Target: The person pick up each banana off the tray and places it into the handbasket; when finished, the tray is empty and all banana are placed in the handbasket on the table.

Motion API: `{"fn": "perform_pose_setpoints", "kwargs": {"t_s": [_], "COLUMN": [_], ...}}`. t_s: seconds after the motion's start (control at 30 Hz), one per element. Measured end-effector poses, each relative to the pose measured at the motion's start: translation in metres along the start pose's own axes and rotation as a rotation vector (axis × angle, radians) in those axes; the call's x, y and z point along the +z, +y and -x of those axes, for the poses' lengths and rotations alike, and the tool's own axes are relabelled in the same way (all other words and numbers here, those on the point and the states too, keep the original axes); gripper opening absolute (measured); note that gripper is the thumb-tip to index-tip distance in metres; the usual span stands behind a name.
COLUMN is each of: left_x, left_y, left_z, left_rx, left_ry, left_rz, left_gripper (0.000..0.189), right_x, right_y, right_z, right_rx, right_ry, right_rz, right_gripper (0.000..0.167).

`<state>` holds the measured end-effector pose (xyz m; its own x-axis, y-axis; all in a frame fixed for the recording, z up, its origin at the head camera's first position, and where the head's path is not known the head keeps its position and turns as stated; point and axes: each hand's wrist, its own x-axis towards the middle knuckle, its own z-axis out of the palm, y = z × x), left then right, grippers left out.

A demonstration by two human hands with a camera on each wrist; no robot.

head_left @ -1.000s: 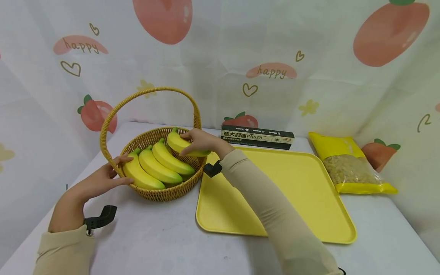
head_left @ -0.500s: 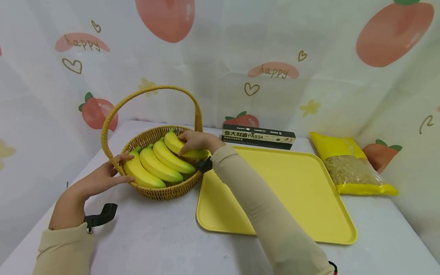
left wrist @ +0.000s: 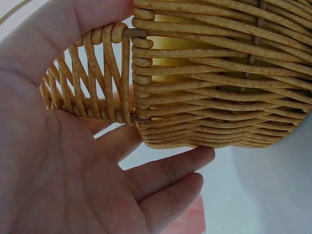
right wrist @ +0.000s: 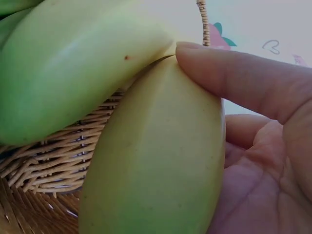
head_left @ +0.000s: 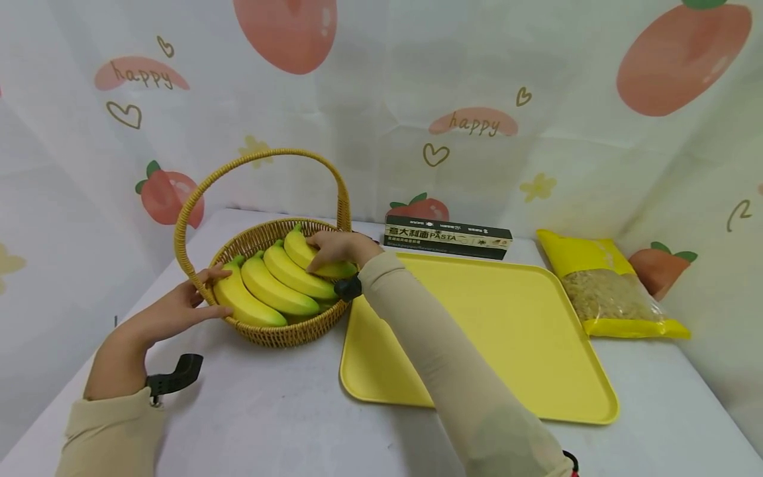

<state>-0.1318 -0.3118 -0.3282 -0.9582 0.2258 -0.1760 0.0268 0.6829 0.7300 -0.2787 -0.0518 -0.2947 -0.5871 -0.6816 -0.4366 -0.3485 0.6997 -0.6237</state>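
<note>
A wicker basket (head_left: 286,335) with a tall arched handle holds several yellow bananas (head_left: 275,286) with greenish tips, lying side by side. My left hand (head_left: 169,317) grips the basket's left rim at the foot of the handle. In the left wrist view its thumb lies over the rim, and its fingers reach behind and under the woven wall (left wrist: 219,97). At the basket's right side my right hand (head_left: 342,248) pinches the rearmost banana (head_left: 298,249) between thumb and fingers. The right wrist view shows that banana (right wrist: 156,151) lying against its neighbour (right wrist: 73,68), with wicker below.
A yellow tray (head_left: 507,338) lies right of the basket, under my right forearm. Behind it stands a dark pasta box (head_left: 447,237). A yellow bag of pasta (head_left: 608,291) lies at the tray's right. A fruit-printed cloth (head_left: 369,86) hangs at the back.
My right hand has moved left and slightly lower with the banana, bringing it against the row of others in the basket. The left hand stays at the rim.
</note>
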Motion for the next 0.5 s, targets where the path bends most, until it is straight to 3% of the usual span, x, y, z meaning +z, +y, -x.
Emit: {"fn": "perform_pose_setpoints", "kwargs": {"t_s": [0.5], "left_x": [0.0003], "left_y": [-0.0024], "left_z": [-0.0013], "left_rx": [0.032], "left_ry": [0.008], "left_rz": [0.023], "left_gripper": [0.074], "right_x": [0.0038], "right_y": [0.0008], "right_z": [-0.0035], "right_rx": [0.032], "right_ry": [-0.012], "right_rz": [0.004], "right_gripper": [0.069]}}
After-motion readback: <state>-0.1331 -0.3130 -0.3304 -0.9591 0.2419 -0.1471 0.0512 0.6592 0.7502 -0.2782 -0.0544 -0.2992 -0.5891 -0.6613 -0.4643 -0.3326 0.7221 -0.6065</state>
